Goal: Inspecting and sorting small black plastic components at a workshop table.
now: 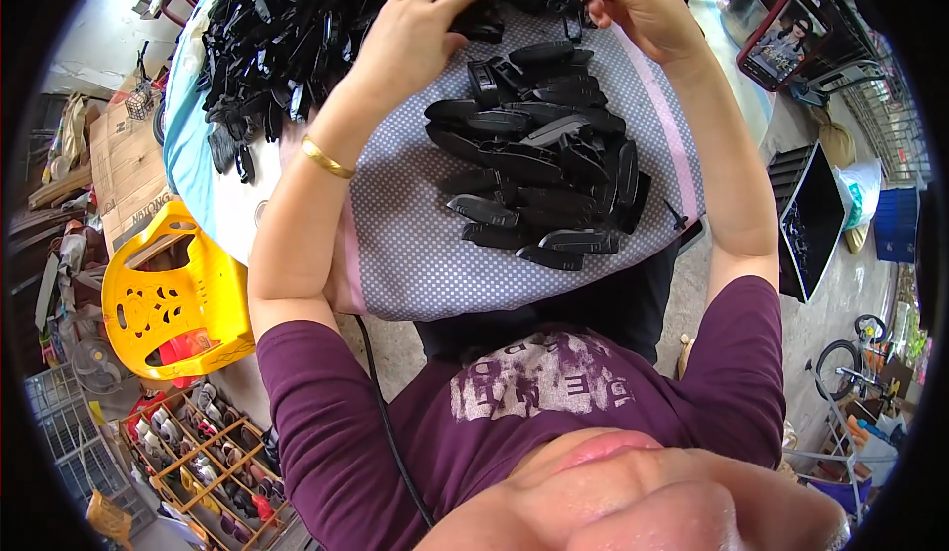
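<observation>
The left hand (407, 42) is at the near edge of a large heap of black plastic pieces (282, 42); its fingers are loosely bent, with a gap between thumb and forefinger. A dark piece lies by that gap, but I cannot tell whether it is gripped. The right hand (652, 17) is raised across from it, thumb and forefinger drawn close together at the upper edge of the view; what they pinch, if anything, cannot be made out. A smaller pile of long black pieces (554, 146) lies below and between the two sets of fingers, on a dotted cloth (405, 254).

To handle these pieces well, I would part one from its neighbours before lifting, take it by its long sides with light fingertips, and keep both wrists above the smaller pile so that nothing slides.

The heap itself is the chief obstacle: it is tangled and crowds the left fingers. A small dark piece (678, 217) sits at the cloth's edge, below the right fingers, and seems easy to knock off. Right of the right fingers stands a screen in a dark red frame (781, 42), with a black bin (811, 220) lower down. Well below and left of the left fingers is a yellow chair (178, 299), beside the white table (232, 205). A black cable (386, 413) hangs nearer the body.
</observation>
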The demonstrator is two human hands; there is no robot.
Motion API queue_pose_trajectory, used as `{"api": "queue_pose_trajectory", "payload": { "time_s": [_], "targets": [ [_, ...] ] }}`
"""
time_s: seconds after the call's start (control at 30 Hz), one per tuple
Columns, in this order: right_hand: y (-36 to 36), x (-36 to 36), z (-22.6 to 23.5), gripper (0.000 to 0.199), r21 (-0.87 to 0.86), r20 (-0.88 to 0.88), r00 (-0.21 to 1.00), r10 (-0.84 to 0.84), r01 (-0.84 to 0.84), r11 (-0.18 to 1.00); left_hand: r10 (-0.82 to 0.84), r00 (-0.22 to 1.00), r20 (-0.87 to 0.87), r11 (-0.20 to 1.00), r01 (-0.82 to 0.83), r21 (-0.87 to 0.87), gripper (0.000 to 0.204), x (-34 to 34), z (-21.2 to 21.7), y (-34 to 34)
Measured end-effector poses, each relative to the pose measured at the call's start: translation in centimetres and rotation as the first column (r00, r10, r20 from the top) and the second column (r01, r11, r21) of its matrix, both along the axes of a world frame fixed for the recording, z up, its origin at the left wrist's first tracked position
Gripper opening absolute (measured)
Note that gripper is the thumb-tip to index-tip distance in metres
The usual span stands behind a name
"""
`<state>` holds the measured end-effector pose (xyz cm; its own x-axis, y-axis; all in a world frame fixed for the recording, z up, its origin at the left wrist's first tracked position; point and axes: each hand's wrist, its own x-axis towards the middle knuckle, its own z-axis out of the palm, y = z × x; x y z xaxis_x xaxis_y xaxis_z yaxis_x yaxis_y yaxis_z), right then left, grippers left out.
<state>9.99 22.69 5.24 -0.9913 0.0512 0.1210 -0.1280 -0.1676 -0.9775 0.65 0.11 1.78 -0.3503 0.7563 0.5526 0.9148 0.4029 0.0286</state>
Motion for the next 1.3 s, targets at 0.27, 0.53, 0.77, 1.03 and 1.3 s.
{"api": "queue_pose_trajectory", "payload": {
  "time_s": [0.27, 0.53, 0.77, 1.03, 1.3],
  "targets": [
    [-0.9, -0.4, -1.3, 0.015, -0.231, 0.089, 0.996, 0.006, 0.015, 0.973, -0.056, 0.956, 0.288, 0.958, -0.03, 0.286, 0.038, -0.1, 0.8, 0.0],
    [-4.2, -0.1, -2.6, 0.02, -0.233, 0.116, 0.993, 0.029, -0.001, 0.972, -0.431, 0.541, 0.722, 0.836, -0.062, 0.546, 0.035, 1.4, 1.1, 0.2],
    [-5.0, 0.4, -2.2, 0.028, 0.018, -0.039, 0.998, 0.047, -0.047, 0.999, -0.42, 0.494, 0.761, 0.841, -0.103, 0.531, 0.034, 1.4, 1.3, 0.0],
    [-5.9, 1.0, -2.4, 0.021, 0.194, -0.179, 0.979, -0.093, 0.128, 0.973, -0.296, 0.624, 0.724, 0.88, -0.117, 0.46, 0.034, 3.3, 2.1, 0.4],
    [-6.9, 1.3, -2.8, 0.018, 0.391, -0.376, 0.916, -0.139, 0.294, 0.872, -0.688, 0.208, 0.695, 0.639, -0.281, 0.716, 0.035, 3.9, 1.3, 0.7]
  ]
}}
